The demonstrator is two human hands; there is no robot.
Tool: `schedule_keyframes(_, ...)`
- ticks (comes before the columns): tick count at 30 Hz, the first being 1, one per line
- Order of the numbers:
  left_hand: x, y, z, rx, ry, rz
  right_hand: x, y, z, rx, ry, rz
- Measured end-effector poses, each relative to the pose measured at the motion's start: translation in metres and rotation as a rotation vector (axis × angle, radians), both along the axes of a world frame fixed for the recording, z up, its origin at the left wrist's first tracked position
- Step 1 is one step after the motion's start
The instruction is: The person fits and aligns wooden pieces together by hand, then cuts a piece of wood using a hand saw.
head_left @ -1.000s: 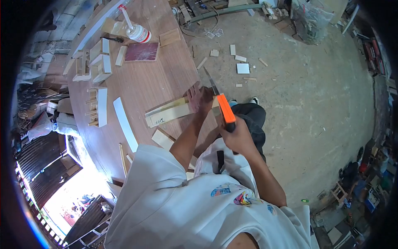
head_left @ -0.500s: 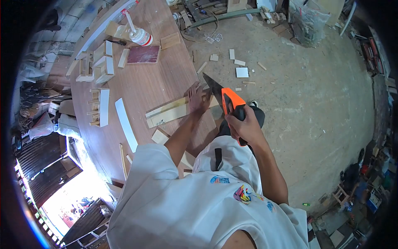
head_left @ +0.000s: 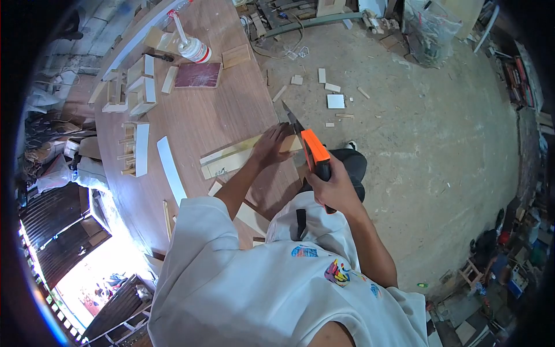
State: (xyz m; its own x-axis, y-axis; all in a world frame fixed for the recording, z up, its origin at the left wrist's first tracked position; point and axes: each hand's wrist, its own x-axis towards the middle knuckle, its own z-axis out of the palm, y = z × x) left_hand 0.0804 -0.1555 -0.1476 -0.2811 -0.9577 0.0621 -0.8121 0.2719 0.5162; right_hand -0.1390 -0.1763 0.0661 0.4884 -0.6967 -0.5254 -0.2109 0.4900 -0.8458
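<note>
My left hand lies spread across pale boards near the edge of the desk, seemingly to steady them, while my right hand curls around the saw beside their end.

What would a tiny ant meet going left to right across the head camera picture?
White-faced piece with sticks, short curved white strip, marked end of the wooden board, left hand, saw's orange handle, clear plastic bag.

The person wears a loose white shirt with short, wide sleeves and printed patches (blue and yellow among the colours); beside the right hand appear dark trousers.
</note>
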Motion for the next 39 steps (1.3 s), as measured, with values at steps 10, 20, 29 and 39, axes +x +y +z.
schedule_keyframes(10,0.000,0.003,-0.008,-0.064,0.031,-0.003,0.010,0.004,0.004,-0.001,-0.006,-0.014)
schedule_keyframes(20,-0.003,-0.001,0.011,-0.118,0.043,-0.022,0.029,-0.002,-0.042,-0.155,0.005,0.026)
schedule_keyframes(29,-0.003,0.001,0.000,-0.085,0.078,0.003,0.029,-0.003,-0.062,-0.084,0.032,-0.024)
schedule_keyframes(39,-0.003,0.007,0.003,-0.067,-0.026,0.100,0.031,0.001,-0.077,-0.172,0.015,-0.067)
